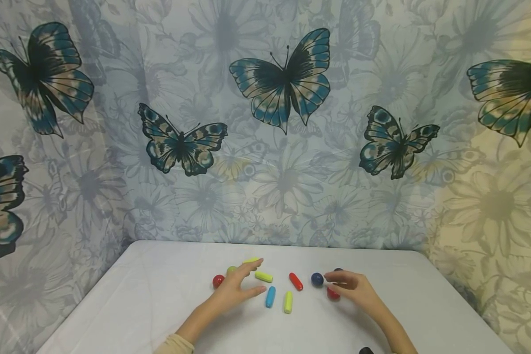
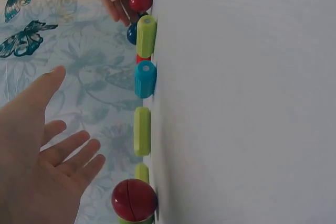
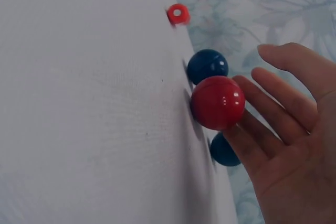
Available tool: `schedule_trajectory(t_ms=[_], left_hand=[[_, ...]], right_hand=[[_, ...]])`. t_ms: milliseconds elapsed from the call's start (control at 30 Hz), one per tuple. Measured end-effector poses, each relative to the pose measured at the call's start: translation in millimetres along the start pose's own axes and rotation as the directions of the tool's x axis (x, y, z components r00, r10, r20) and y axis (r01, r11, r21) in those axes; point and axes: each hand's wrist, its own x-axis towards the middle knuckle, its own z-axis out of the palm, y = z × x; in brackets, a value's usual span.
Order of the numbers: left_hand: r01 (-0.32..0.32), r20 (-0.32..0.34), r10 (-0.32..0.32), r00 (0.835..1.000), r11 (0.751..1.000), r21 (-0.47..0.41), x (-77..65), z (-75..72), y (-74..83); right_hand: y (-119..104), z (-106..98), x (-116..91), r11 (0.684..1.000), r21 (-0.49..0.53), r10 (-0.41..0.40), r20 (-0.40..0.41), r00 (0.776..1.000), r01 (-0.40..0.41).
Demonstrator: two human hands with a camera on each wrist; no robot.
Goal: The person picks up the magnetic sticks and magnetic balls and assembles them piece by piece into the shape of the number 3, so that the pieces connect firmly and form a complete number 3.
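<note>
My left hand hovers with spread fingers over the left part of the white table. Beneath and beside it are a red ball, a green ball partly covered by the hand, and two lime sticks, one near the fingertips. Just right of its thumb lies a short blue stick. My right hand is by another red ball, its fingers loosely extended; whether they touch the ball I cannot tell. One dark blue ball sits left of its fingertips, and a second is partly hidden behind the hand.
Between the hands lie a red stick and another lime stick. A small black object shows at the bottom edge. Butterfly-patterned cloth hangs behind the white table.
</note>
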Motion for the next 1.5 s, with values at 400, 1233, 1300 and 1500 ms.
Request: schedule_trajectory(t_ms=[400, 1233, 1300, 1500], left_hand=[[-0.061, 0.039, 0.068, 0.997, 0.985, -0.164, 0.1, 19.7, 6.0], [-0.074, 0.067, 0.097, 0.993, 0.955, -0.286, 3.2, 59.7, 15.1], [-0.074, 0.065, 0.096, 0.993, 0.956, -0.283, 3.3, 61.5, 16.6], [-0.040, 0.075, 0.063, 0.995, 0.958, -0.283, 3.2, 67.0, 18.2]], right_hand=[[4.1, -6.3, -3.6, 1.000, 0.024, -0.021, 0.092, 0.996, 0.019], [9.4, -9.6, -5.3, 0.996, -0.023, 0.087, 0.115, 0.990, -0.085], [9.7, -9.6, -5.5, 0.995, -0.015, 0.097, 0.115, 0.989, -0.096], [10.1, -10.1, -5.8, 0.994, -0.020, 0.112, 0.110, 0.988, -0.111]])
